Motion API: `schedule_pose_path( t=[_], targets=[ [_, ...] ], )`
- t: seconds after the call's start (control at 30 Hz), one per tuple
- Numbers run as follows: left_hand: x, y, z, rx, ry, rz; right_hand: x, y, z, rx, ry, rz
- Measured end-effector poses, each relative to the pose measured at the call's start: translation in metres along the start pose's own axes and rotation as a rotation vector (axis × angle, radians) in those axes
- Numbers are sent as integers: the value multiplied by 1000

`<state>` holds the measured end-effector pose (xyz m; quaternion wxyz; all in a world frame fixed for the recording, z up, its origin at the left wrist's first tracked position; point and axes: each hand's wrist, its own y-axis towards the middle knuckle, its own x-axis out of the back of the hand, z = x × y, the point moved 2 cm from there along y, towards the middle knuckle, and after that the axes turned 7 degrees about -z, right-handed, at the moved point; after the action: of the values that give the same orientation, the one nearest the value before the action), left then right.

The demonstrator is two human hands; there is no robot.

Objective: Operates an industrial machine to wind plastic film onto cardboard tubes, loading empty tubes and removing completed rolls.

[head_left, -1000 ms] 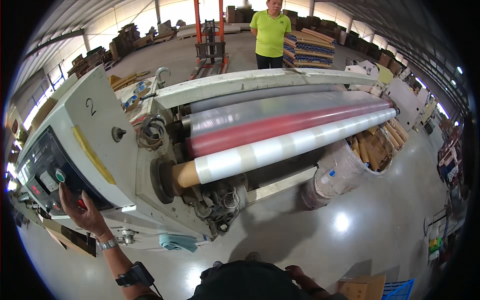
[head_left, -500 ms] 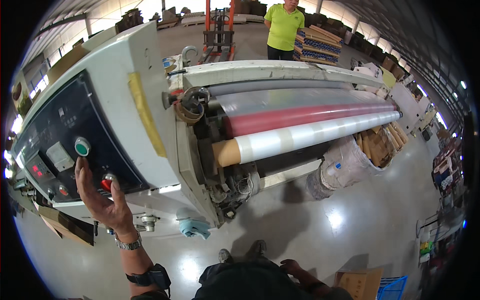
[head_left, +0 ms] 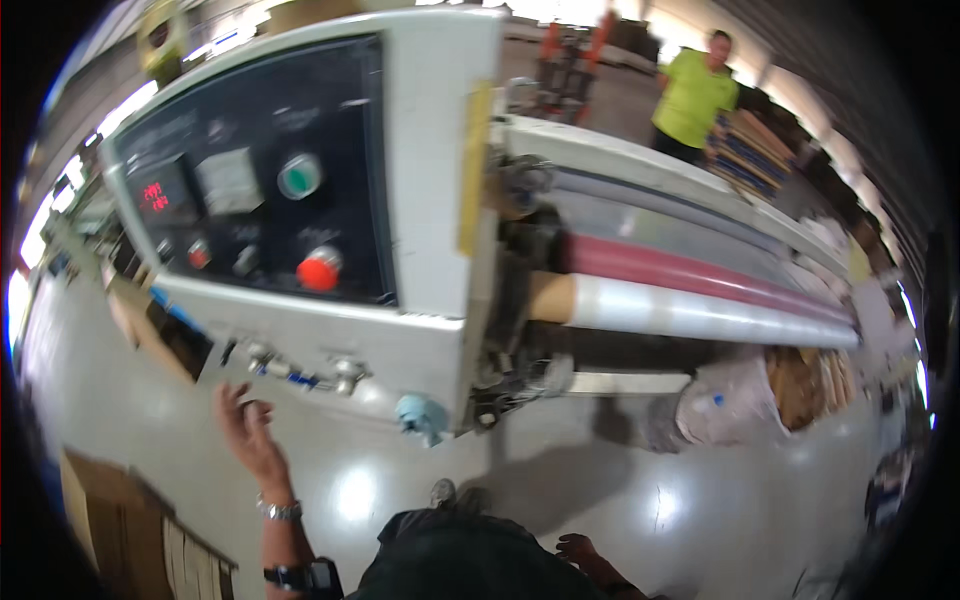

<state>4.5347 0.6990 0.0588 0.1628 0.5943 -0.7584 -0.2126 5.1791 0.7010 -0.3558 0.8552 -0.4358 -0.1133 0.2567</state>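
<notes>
My left hand is raised below the machine's control panel, fingers apart and slightly curled, holding nothing. Closest to its fingertips are metal valve fittings on the machine's lower front. The dark panel carries a green button, a red knob and a lit red digital display. My right hand hangs low beside my body, apart from everything, with its fingers loosely spread. A white film roll on a brown core lies across the machine, in front of a red roller.
A light blue cloth hangs at the machine's lower corner. Cardboard boxes stand on the floor at left. A plastic-wrapped bundle sits under the rollers. Beyond the machine stands a person in a yellow-green shirt.
My left hand has come off the panel's green button and dropped below the panel. The view has turned left, so the machine appears farther right. My right hand still hangs low.
</notes>
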Motion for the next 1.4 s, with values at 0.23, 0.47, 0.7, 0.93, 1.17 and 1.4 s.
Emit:
schedule_pose_path(
  t=[0.23,0.47,0.7,0.93,1.17,1.4],
  targets=[
    [45,-31,65,148,200,54,-8,53,79,429,-445,-106],
    [27,22,59,-79,299,128,-162,-13,354,756,-564,-175],
    [-1,63,79,-166,329,540,-335,-83,548,1166,-808,-18],
    [-7,74,81,-148,458,694,-427,-62,580,1429,-1000,-137],
    [-11,70,46,-239,503,578,-463,-37,577,1547,-1159,-221],
    [-15,73,53,-318,538,551,-476,-10,575,1513,-1234,-212]
  ],
)
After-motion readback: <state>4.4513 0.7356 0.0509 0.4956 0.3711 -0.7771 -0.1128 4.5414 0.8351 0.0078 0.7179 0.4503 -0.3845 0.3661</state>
